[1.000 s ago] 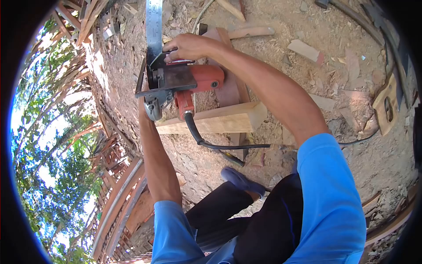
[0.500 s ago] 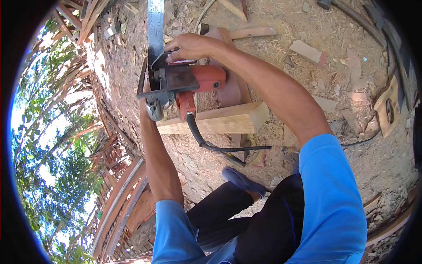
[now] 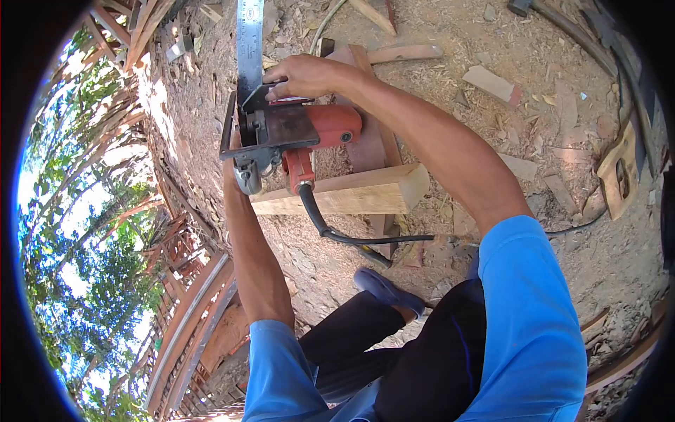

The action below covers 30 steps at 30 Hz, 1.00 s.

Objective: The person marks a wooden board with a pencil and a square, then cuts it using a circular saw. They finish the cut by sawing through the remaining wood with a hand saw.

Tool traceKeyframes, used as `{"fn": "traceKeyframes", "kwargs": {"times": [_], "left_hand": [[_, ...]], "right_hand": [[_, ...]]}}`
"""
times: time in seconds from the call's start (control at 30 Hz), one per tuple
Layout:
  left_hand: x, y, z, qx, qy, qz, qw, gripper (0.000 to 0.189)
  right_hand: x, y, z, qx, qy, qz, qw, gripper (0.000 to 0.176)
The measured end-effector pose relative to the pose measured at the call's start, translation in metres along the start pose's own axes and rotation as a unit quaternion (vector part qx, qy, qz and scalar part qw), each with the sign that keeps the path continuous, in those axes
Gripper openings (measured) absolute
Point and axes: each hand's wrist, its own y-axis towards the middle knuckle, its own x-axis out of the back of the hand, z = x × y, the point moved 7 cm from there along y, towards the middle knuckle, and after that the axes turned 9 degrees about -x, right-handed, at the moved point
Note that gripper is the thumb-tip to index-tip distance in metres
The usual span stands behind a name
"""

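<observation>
A red and dark grey circular saw (image 3: pixel 302 126) lies on its side, with its cord trailing down. A metal ruler (image 3: pixel 250 49) runs up from the saw's dark metal plate. My right hand (image 3: pixel 306 76) is at the saw's upper edge beside the ruler's lower end, thumb and fingers closed on the dark plate. My left forearm reaches up to the saw's left side, where the base hides my left hand and its fingers. Below the saw is a pale squared timber (image 3: pixel 344 191). It lies across a reddish-brown board (image 3: pixel 369 141).
A handsaw's wooden handle (image 3: pixel 620 172) is at the right. A hammer-like tool (image 3: pixel 562 24) lies at the top right. Wood offcuts (image 3: pixel 490 83) and shavings are scattered on the ground. My shoe (image 3: pixel 383 287) is below the timber. Curved timbers (image 3: pixel 186 327) stand at the lower left.
</observation>
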Motion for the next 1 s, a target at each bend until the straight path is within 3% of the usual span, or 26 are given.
{"fn": "traceKeyframes", "kwargs": {"times": [0.17,0.27,0.47,1.0], "left_hand": [[0.002,0.001,0.000,0.003,0.001,-0.001,1.000,0.038],[0.004,0.001,0.000,0.005,0.001,-0.003,1.000,0.038],[0.007,-0.002,0.000,0.006,0.002,-0.011,1.000,0.039],[0.013,-0.003,0.003,0.018,0.011,-0.027,0.999,0.041]], "right_hand": [[0.000,0.000,0.002,0.001,0.000,0.005,1.000,0.044],[-0.001,0.001,0.000,-0.022,-0.003,0.050,0.998,0.056],[-0.002,-0.002,0.001,0.017,-0.003,-0.016,1.000,0.044],[-0.006,-0.004,-0.002,0.010,0.010,-0.042,0.999,0.049]]}}
